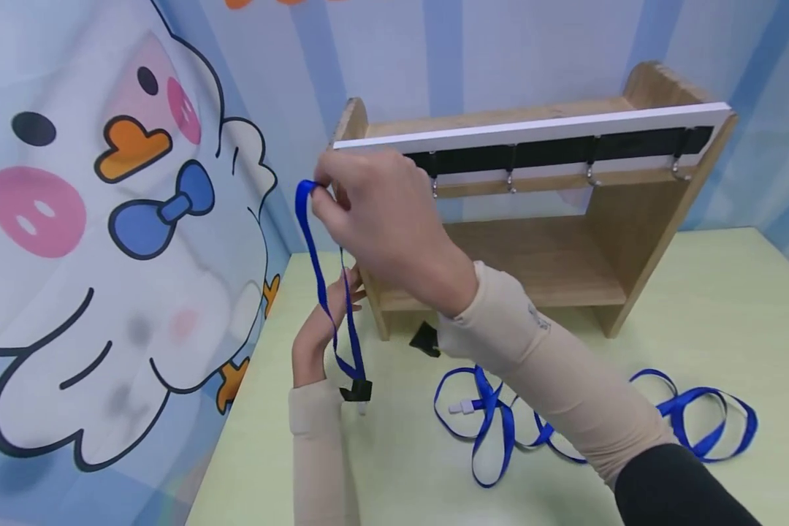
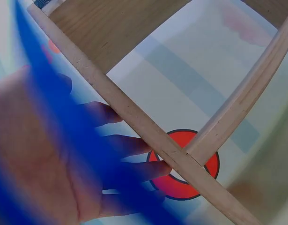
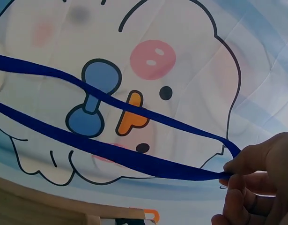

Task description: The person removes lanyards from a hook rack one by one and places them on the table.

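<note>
My right hand [image 1: 384, 215] pinches the top of a blue lanyard [image 1: 305, 219] between thumb and fingers, in front of the rack's upper left corner. The loop hangs down to a black buckle [image 1: 357, 391] with a pale clip below it. In the right wrist view the strap [image 3: 167, 122] stretches away leftward from the pinching fingers. My left hand [image 1: 329, 314] is at the lower left of the wooden rack [image 1: 532, 248]. In the left wrist view its extended fingers [image 2: 134, 143] reach the rack's side edge, and the blurred strap crosses in front.
Across the rack's front runs a black strip [image 1: 546, 153] with several metal hooks [image 1: 592, 172]; my right hand hides its left end. More blue lanyards [image 1: 489, 420] lie looped on the pale green table [image 1: 717, 307], near a black piece [image 1: 426, 338]. A cartoon-printed wall [image 1: 138, 307] rises at left.
</note>
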### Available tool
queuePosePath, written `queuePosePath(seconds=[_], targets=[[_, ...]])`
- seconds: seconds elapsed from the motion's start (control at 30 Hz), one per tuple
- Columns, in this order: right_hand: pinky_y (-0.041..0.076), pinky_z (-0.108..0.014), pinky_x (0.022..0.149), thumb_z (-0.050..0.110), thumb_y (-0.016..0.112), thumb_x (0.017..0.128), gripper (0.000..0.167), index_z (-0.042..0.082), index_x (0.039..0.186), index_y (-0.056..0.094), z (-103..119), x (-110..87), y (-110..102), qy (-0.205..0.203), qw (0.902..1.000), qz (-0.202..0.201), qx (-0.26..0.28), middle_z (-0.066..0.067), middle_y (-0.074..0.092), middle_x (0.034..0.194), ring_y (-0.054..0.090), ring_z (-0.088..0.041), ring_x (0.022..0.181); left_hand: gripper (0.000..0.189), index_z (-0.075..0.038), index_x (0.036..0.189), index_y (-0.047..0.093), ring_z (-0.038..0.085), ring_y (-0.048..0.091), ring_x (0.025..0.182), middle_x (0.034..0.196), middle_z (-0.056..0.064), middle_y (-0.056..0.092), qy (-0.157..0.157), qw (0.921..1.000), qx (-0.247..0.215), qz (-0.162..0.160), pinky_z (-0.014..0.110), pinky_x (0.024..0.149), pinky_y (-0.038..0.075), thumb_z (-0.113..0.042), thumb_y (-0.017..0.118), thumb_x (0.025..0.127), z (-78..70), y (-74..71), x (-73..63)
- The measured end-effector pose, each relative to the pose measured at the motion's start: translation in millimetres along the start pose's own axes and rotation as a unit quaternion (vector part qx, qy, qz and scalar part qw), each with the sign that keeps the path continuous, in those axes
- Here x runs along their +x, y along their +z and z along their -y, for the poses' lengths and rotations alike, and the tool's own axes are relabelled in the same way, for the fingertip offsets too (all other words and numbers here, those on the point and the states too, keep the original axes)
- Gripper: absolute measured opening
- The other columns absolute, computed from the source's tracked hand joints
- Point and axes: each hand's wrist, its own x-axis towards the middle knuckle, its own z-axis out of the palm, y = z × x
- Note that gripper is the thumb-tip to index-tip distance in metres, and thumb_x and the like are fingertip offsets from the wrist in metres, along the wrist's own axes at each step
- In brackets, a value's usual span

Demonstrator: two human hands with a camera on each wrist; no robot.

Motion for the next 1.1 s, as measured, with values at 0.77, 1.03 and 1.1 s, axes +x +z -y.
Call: queuePosePath(seconds=[0.77,1.03,1.1], targets=[[0.048,-0.025,0.056,0.009,0.068,0.094,0.010,0.003,0.097,0.075,-50.4,-62.3,21.6,0.044,0.9950,0.076,0.049,-0.001,0.067,0.075,0.056,-0.013,0.063,0.067,-0.001,0.158,0.027,0.040,0.043,0.139,0.159,0.021,0.033,0.008,0.9996,0.020,-0.015,0.055,0.110,0.040,-0.046,0.009,0.111,1.9,-1.8,0.2],[0.053,-0.018,0.063,0.002,0.066,0.095,0.009,-0.002,0.099,0.073,-39.5,-63.1,47.2,-0.005,0.9923,0.052,0.112,-0.006,0.071,0.083,0.063,-0.013,0.066,0.050,-0.003,0.108,0.055,0.025,0.056,0.102,0.105,0.009,0.056,0.032,0.9978,-0.002,-0.057,0.042,0.092,0.049,-0.046,0.028,0.111,7.0,0.3,-1.2],[0.054,-0.016,0.067,0.000,0.065,0.095,0.009,-0.003,0.098,0.073,-37.4,-62.3,53.0,-0.013,0.9902,0.048,0.130,-0.008,0.072,0.085,0.065,-0.014,0.068,0.048,-0.005,0.107,0.051,0.023,0.049,0.097,0.102,0.007,0.049,0.068,0.9963,-0.002,-0.053,0.036,0.087,0.045,-0.049,0.032,0.110,8.4,-0.1,-1.1]])
